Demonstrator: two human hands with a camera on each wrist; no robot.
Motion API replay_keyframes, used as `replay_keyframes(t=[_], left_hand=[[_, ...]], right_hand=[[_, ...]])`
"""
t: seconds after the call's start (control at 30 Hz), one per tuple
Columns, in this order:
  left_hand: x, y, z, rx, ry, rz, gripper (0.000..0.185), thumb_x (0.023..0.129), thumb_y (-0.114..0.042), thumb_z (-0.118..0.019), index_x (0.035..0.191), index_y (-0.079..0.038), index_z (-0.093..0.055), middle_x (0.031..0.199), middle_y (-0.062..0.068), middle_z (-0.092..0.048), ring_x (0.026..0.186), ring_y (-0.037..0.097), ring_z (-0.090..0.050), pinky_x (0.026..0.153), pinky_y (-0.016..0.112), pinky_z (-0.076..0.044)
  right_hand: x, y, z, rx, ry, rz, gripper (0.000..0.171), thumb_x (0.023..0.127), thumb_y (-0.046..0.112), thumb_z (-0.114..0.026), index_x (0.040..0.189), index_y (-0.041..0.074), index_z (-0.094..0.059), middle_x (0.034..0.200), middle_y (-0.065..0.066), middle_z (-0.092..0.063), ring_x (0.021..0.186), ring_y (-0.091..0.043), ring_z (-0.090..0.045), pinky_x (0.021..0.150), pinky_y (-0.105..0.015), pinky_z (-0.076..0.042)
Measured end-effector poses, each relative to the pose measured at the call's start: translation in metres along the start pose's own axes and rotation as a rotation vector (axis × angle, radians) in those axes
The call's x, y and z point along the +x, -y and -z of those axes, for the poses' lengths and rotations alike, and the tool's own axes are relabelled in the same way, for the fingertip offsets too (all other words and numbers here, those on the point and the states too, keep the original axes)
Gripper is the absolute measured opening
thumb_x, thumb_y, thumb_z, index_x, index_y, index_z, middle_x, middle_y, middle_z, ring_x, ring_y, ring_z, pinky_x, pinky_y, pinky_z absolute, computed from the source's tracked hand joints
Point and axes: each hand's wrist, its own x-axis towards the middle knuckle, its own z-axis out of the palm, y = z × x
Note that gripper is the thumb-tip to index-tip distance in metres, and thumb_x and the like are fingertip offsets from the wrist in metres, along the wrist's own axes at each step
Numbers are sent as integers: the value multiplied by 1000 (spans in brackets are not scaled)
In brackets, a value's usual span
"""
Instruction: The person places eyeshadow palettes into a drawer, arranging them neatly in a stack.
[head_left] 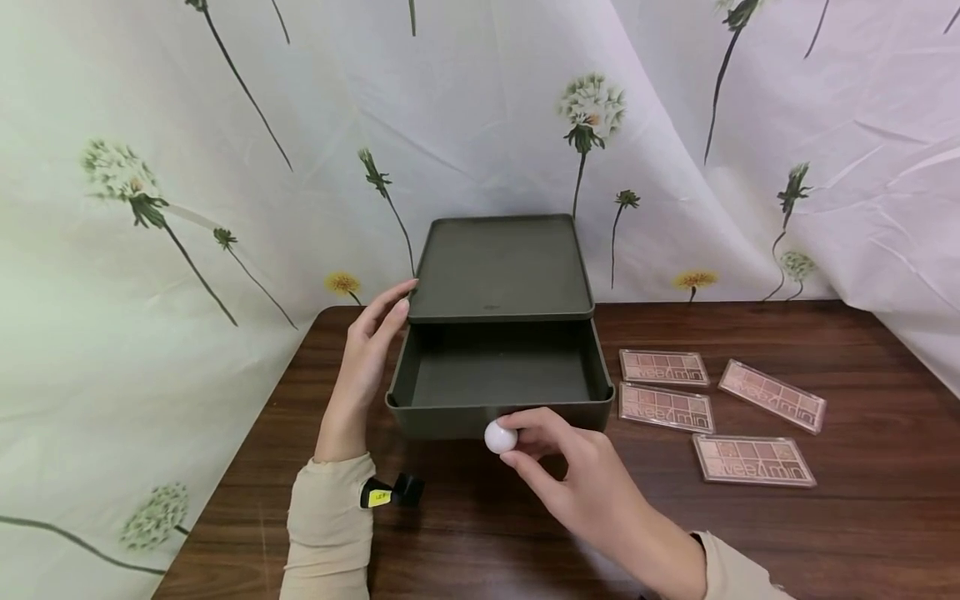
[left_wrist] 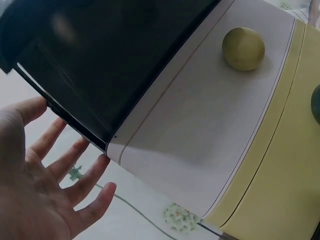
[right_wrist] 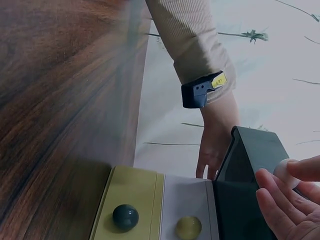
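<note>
A dark green drawer box (head_left: 501, 271) stands on the wooden table (head_left: 480, 533), its drawer (head_left: 498, 375) pulled out and empty. My right hand (head_left: 517, 437) pinches the drawer's white round knob (head_left: 500, 437) between thumb and fingers; the right wrist view shows the same hand (right_wrist: 287, 200) and knob (right_wrist: 282, 172). My left hand (head_left: 371, 350) lies flat with straight fingers against the box's left side near its top edge. In the left wrist view, that hand (left_wrist: 45, 185) is spread beside the dark box (left_wrist: 115, 55).
Several pink eyeshadow palettes (head_left: 666, 407) lie on the table right of the box. A flowered cloth (head_left: 225, 167) hangs behind and to the left. The wrist views show a white panel with a yellowish knob (left_wrist: 243, 48) and a yellow panel with a dark knob (right_wrist: 125, 216) adjoining the box.
</note>
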Motion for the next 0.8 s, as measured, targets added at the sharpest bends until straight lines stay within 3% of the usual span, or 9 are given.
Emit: replay_keyframes(t=[0.3,0.5,0.67,0.8], left_hand=[[0,0,0,-11,2,-1,41,106,-26,-49,143,-9,-54,144,-2,-49,121,13,-47,91,28,-42],[0,1,-1,-17,2,-6,41,106,-25,-49,143,-9,-54,144,-2,-49,121,13,-47,90,28,-42],[0,1,-1,-20,-1,-8,41,106,-25,-49,142,-8,-54,143,-1,-50,120,13,-47,90,28,-42],[1,1,-1,-21,-1,-7,41,106,-25,-49,142,-8,-54,143,-2,-50,119,13,-47,89,28,-42]], right_hand=[[-6,3,-1,-14,4,72,24,95,14,-68,117,6,-62,103,-5,-73,83,-10,-70,73,-17,-53],[-8,4,-1,-20,4,61,27,92,8,-71,118,7,-63,106,-5,-72,85,-10,-70,73,-17,-53],[-12,4,4,-50,37,43,31,96,14,-67,127,10,-62,112,-1,-71,91,-8,-68,76,-17,-52],[-15,2,13,-114,48,134,32,101,22,-59,130,6,-62,116,-3,-69,99,-12,-68,84,-20,-51]])
